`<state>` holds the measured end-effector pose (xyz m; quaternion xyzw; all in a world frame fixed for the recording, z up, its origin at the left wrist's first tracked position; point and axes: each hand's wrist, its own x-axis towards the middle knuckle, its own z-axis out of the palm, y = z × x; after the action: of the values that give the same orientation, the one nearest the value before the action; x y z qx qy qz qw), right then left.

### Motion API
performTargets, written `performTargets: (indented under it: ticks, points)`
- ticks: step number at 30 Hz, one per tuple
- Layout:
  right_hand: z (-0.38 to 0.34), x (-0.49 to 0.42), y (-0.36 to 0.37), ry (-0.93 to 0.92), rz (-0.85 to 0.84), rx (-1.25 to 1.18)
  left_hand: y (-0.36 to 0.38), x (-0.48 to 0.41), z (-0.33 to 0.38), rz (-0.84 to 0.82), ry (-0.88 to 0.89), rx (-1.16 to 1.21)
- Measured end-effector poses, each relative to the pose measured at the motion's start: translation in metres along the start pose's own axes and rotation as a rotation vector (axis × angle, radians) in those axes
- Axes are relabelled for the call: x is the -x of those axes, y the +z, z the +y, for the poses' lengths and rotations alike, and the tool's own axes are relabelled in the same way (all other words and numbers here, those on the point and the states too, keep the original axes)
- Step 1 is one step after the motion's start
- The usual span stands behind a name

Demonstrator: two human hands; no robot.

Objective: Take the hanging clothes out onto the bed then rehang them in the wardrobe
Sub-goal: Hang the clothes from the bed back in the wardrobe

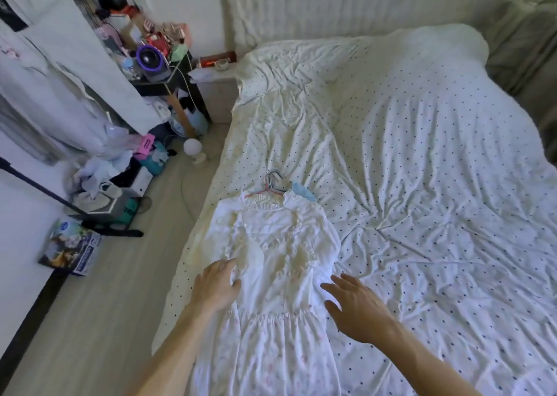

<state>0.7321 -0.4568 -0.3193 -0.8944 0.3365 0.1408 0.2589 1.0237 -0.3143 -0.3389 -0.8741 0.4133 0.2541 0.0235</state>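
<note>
A white ruffled dress (280,263) lies flat on the dotted white bed cover (422,184), near the bed's left edge, its collar pointing away from me. Pink and blue hangers (269,186) stick out at its collar, with a light blue garment (303,191) peeking out beside them. My left hand (217,284) rests with spread fingers on the dress's left side at the waist. My right hand (355,308) hovers open at the dress's right edge, fingers straight, holding nothing. More clothes hang at the far left (36,94).
A cluttered black side table (162,73) stands by the bed's head. Bags, boxes and a round white lamp (193,148) litter the floor on the left. A box (70,251) lies by the wall. The bed's right part bears only rumpled cover.
</note>
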Motion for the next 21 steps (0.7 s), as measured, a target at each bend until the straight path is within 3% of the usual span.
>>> performTargets:
  ticks: [9, 16, 21]
  points:
    - [-0.018, -0.185, 0.07, 0.244, -0.268, -0.068, 0.01, -0.206, -0.054, -0.25, 0.077, -0.125]
    - [-0.007, -0.266, 0.134, 0.291, -0.303, -0.082, 0.032, -0.336, -0.074, -0.13, 0.093, -0.115]
    - [-0.005, -0.284, 0.149, 0.321, -0.361, -0.119, 0.053, -0.389, -0.084, -0.141, 0.045, -0.058]
